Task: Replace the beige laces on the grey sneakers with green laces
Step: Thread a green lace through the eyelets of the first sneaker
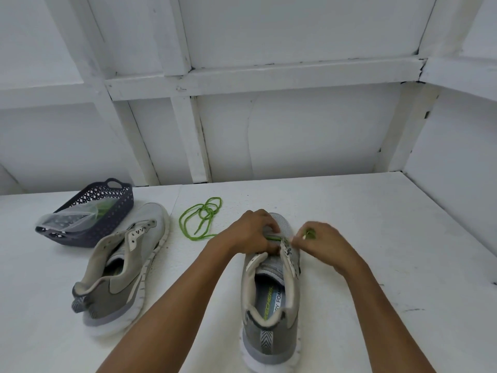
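Two grey sneakers stand on the white table. The right sneaker (271, 297) points away from me, heel near the front edge. My left hand (248, 231) grips its eyelet area near the toe, where a green lace (200, 222) runs across. Most of that lace lies looped on the table to the left. My right hand (324, 242) pinches the lace's other end beside the shoe's right eyelets. The left sneaker (123, 267) has no lace and leans on its side.
A dark perforated basket (107, 200) sits at the back left, holding a clear plastic bag (63, 219) with something green inside. White panelled walls close off the back and the right side of the table (376, 211).
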Motion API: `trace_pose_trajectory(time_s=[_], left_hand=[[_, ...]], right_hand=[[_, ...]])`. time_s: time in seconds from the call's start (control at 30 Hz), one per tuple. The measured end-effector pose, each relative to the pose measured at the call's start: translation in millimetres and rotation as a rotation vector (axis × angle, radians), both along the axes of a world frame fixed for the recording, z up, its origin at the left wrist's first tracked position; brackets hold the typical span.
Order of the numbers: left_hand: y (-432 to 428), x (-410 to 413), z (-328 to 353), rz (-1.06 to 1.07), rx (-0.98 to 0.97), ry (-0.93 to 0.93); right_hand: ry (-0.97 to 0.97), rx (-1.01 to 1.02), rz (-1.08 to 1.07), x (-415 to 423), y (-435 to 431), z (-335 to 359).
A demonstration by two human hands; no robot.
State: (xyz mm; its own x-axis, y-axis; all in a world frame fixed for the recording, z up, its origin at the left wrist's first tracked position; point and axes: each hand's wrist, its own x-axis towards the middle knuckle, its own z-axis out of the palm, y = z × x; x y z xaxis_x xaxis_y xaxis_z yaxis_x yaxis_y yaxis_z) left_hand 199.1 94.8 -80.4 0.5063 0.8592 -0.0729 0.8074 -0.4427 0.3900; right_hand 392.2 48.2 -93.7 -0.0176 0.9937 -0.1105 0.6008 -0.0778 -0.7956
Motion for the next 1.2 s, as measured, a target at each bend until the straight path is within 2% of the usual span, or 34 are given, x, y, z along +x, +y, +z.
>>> trace_pose_trajectory(time_s=[0.03,0.1,0.13,0.23,0.3,0.33,0.4,0.47,0.5,0.57,0.73,0.8,0.87,0.97,1.03,1.1,1.2], left_hand=[[0.1,0.3,0.2,-0.003,0.003,0.002],[-0.1,0.7,0.2,-0.004,0.010,-0.003],[-0.3,0.9,0.0,-0.001,0.014,-0.006],[0.1,0.4,-1.9,0.002,0.010,-0.015],[0.0,0.1,-3.1,-0.002,0.002,-0.017],[0.4,-0.1,-3.6,-0.002,0.001,-0.014],[1.3,-0.1,-4.2,-0.003,0.009,-0.009],[1.6,0.1,-3.7,-0.009,0.018,-0.006],[1.8,0.3,-3.7,-0.009,0.020,-0.007],[1.9,0.2,-4.2,-0.009,0.022,-0.006],[1.5,-1.2,-5.5,-0.007,0.020,-0.033],[1.3,-1.8,-5.6,-0.006,0.014,-0.035],[2.1,-2.0,-6.2,-0.006,0.007,-0.034],[2.5,-1.6,-7.0,-0.009,0.015,-0.025],[2.6,-1.8,-7.9,-0.008,0.017,-0.026],[2.0,-2.6,-8.2,-0.002,0.010,-0.045],[2.2,-3.4,-8.3,0.005,-0.001,-0.060]], right_hand=[[-0.081,-0.002,0.064,-1.0,-1.1,-1.5],[-0.011,0.041,0.078,-3.9,-2.0,1.3],[0.120,0.056,0.061,-5.2,-2.4,5.1],[0.680,0.042,-0.049,-5.9,-0.6,12.2],[0.822,0.013,-0.168,-3.9,0.9,13.4],[0.770,0.015,-0.216,-3.0,2.2,13.5],[0.457,0.001,-0.224,-0.7,4.0,8.8],[0.060,-0.029,-0.084,-1.6,3.6,2.9],[-0.028,-0.039,0.011,-3.1,3.4,-0.9],[0.033,-0.012,0.093,-6.7,1.9,-1.9],[0.628,0.060,-0.097,-14.1,3.5,4.4],[0.613,0.071,-0.205,-13.5,5.3,5.1],[0.464,0.052,-0.229,-10.8,6.1,3.5],[0.072,-0.011,-0.087,-8.3,4.7,-2.4],[-0.025,-0.016,0.018,-8.4,4.0,-4.1],[0.103,0.005,0.045,-9.4,1.2,2.2],[0.438,0.018,-0.005,-10.8,2.5,5.8]])
